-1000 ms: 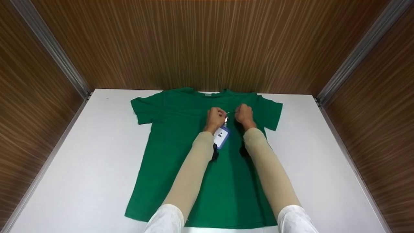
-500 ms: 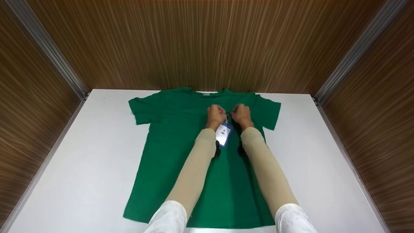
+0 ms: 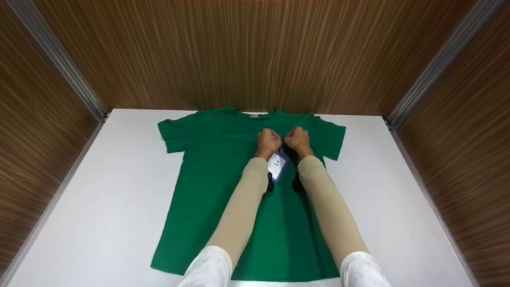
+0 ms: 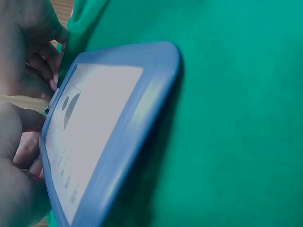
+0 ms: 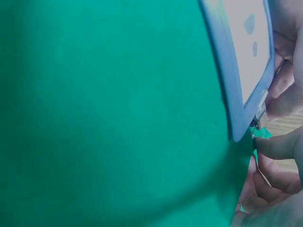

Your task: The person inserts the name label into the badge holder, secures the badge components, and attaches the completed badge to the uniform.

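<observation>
A green T-shirt (image 3: 223, 179) lies spread on a white table, collar at the far edge. On its chest is an ID badge (image 3: 277, 164) with a blue frame and white card, tilted up from the cloth in the left wrist view. My left hand (image 3: 268, 142) pinches the badge's small metal fastening (image 5: 259, 118) at its top; a thin wire shows by the fingertips. My right hand (image 3: 297, 140) is close beside it, fingers curled, and seems to pinch a bit of the shirt's cloth next to the fastening. The fingertips hide the exact grip.
The white table (image 3: 111, 191) extends on both sides of the shirt. A brown wood-grain panel (image 3: 255, 56) stands behind, with side panels (image 3: 458, 139) at left and right. Dark wrist devices (image 3: 297, 183) sit under the forearms.
The right hand has come left toward the left hand, and the gap between them has narrowed. The left hand and the badge have shifted slightly right; the thin pin that showed between the hands is now hidden there.
</observation>
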Action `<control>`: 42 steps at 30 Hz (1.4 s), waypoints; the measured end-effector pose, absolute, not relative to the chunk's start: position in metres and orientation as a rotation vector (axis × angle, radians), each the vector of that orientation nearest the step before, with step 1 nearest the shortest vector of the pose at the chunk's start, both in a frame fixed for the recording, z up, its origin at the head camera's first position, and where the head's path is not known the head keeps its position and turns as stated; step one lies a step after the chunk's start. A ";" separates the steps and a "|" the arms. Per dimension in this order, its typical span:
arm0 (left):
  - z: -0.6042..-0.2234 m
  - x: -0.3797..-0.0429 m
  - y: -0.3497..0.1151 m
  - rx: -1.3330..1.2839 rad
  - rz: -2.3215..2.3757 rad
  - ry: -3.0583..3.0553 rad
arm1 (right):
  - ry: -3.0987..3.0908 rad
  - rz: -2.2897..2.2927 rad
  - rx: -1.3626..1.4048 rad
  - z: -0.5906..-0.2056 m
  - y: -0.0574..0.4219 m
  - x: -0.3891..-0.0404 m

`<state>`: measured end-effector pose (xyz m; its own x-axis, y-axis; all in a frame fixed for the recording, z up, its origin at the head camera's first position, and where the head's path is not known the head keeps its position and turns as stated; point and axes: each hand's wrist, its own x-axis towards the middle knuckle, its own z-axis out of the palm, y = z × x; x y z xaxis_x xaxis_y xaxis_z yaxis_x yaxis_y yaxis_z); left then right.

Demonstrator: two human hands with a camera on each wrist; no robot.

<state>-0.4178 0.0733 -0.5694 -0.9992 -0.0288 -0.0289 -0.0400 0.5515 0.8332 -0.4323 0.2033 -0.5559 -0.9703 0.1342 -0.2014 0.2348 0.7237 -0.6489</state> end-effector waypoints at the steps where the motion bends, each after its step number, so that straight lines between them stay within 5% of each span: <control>1: -0.569 -0.417 0.074 -0.063 1.481 2.755 | 2.773 -1.087 0.312 -0.556 0.203 -0.433; 42: -0.570 -0.410 0.081 -0.075 1.442 2.784 | 2.600 -1.238 0.325 -0.549 0.218 -0.421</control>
<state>-0.4102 0.0805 -0.5695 -0.9988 -0.0401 -0.0270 -0.0452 0.5762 0.8161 -0.4207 0.2181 -0.5489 -0.9458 0.0949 -0.3106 0.3010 0.6155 -0.7284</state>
